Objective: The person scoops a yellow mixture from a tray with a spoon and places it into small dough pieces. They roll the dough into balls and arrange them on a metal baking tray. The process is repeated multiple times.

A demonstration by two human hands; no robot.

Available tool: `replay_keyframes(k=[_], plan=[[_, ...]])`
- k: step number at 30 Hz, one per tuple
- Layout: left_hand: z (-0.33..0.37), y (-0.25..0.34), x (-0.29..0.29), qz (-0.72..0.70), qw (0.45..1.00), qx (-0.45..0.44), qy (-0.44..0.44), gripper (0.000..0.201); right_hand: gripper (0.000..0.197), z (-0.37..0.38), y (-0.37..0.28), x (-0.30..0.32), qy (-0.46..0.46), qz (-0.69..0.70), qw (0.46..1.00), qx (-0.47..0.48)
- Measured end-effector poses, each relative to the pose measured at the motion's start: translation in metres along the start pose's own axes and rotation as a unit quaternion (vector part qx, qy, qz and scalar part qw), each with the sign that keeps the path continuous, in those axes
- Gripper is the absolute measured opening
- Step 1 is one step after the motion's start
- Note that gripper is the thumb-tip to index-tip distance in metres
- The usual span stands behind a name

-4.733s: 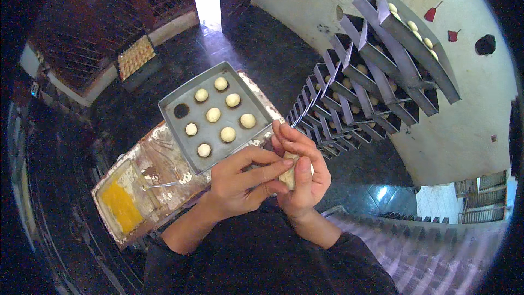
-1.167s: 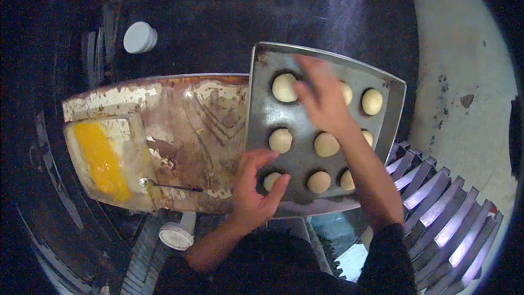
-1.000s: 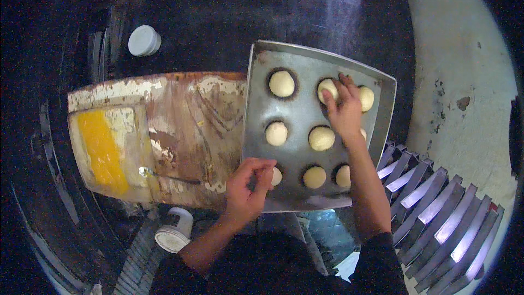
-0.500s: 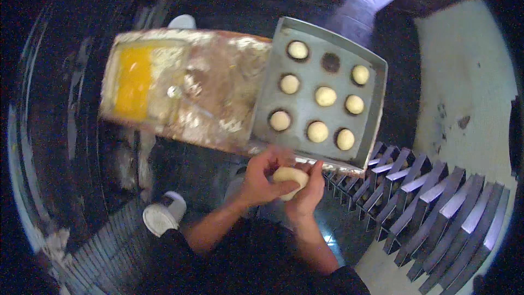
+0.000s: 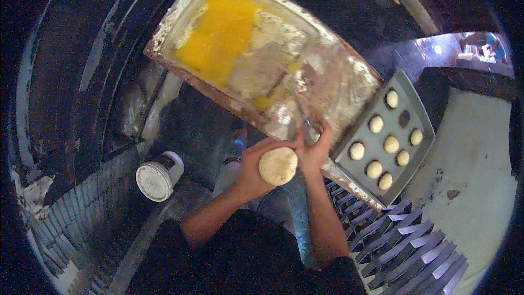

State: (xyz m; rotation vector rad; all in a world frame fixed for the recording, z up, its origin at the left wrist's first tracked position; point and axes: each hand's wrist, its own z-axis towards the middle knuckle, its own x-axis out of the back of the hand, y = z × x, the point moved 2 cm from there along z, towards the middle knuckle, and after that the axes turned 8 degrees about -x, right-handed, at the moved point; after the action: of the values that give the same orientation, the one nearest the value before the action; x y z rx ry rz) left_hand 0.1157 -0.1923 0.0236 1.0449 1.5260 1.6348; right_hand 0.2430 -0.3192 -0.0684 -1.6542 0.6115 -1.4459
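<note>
A pale, flattened round of dough (image 5: 278,166) rests in my left hand (image 5: 254,166), which is closed around its edge. My right hand (image 5: 314,153) reaches over the board's near edge with thumb and fingers apart. Between them is the end of a thin-handled utensil (image 5: 299,106); firm contact cannot be made out, nor the utensil's far end. To the right, a grey metal baking tray (image 5: 417,164) carries several dough balls, including one in the middle (image 5: 391,144). One dark round spot (image 5: 404,119) on the tray has no ball.
The floury work board (image 5: 349,82) has a framed section with yellow filling (image 5: 218,33) at its left. A lidded white bucket (image 5: 155,180) stands at lower left. Slanted metal slats (image 5: 415,246) rise at lower right, beside a pale wall (image 5: 464,147).
My right hand has left the dough and moved to the utensil handle. The dough now lies flat-side up in my left hand. My view has turned, swinging board and tray rightward.
</note>
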Motion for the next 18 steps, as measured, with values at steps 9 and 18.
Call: replay_keyframes(k=[9,18], plan=[[-0.013,-0.060,0.184,0.086,0.991,-0.003,0.101,0.064,0.021,0.024,-0.095,-0.064,-0.110,-0.129,0.978,0.119],[0.026,-0.061,0.217,-0.033,0.984,0.056,0.163,0.061,0.027,0.059,-0.140,-0.127,-0.321,-0.185,0.914,0.168]])
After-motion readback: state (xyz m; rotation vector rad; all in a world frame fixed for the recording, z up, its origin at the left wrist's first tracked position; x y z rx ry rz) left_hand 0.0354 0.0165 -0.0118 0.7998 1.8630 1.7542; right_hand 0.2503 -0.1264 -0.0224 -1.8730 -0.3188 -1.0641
